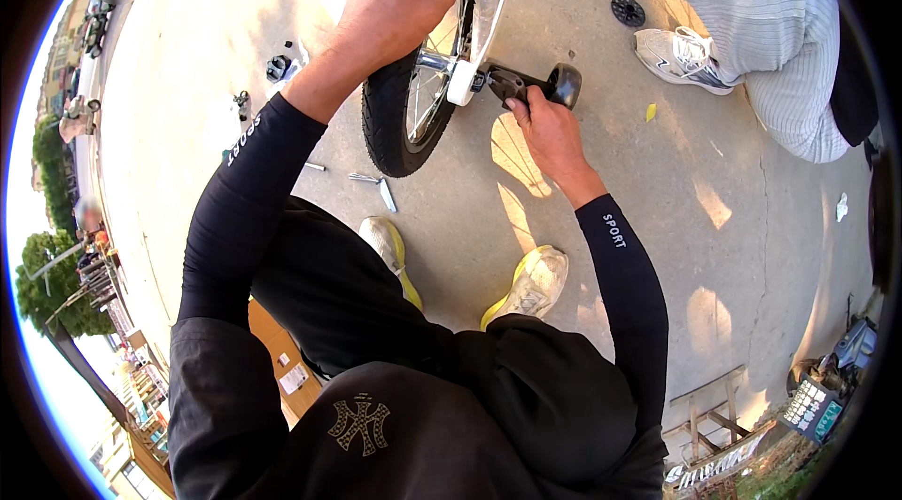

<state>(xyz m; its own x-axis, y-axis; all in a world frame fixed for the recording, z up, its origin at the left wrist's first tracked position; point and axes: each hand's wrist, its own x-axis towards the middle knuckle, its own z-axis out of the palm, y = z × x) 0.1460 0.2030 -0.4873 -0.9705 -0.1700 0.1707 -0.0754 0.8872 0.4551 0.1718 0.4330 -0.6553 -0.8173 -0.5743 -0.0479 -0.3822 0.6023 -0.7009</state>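
A small bicycle wheel [393, 124] with a black tyre and spokes stands tilted at the upper middle. My left hand [383, 13] grips its tyre, the thumb laid across it; the fingertips run out of the top edge. Beside the wheel a white frame part [463, 82] comes down to the axle, with a see-through wrapping higher up. My right hand [552, 138] is closed on a black training wheel [566, 85], thumb and fingers pinching its bracket by the axle. The bracket meets the axle end; how firmly it is joined I cannot tell.
A folding multi-tool [378, 188] lies on the concrete near my shoes [540, 279]. Small black parts [277, 68] are scattered at left. At right are a black disc [628, 10] and another person's shoe [684, 58]. A cardboard box [282, 359] stands by my left leg.
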